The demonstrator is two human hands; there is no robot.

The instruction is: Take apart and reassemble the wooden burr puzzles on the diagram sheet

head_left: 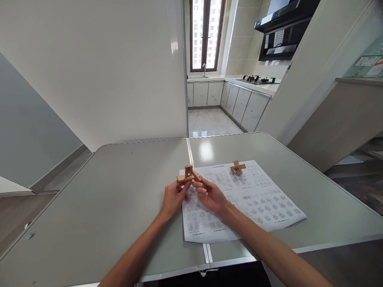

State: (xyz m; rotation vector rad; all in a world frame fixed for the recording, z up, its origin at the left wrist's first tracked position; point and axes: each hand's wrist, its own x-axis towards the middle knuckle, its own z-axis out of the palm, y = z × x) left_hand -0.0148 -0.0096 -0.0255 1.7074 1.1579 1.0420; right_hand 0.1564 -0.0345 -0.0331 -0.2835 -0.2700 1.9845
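My left hand (pixel 173 199) is closed on a small wooden puzzle assembly (pixel 186 175), whose upright piece bears a dark mark. My right hand (pixel 211 195) pinches a slanted wooden puzzle piece (pixel 196 176) against the right side of that assembly. Whether the two are locked together I cannot tell. Both hands are over the left part of a printed instruction sheet (pixel 263 191) covered with small line diagrams. Farther back on the sheet stands a cross-shaped group of wooden pieces (pixel 237 168), apart from both hands.
The grey-green folding table (pixel 134 223) has a metal seam running through its middle. A small teal bit (pixel 30 236) lies near its left edge. Beyond the table are a white wall panel (pixel 119 71) and a kitchen with a gas stove (pixel 259 79).
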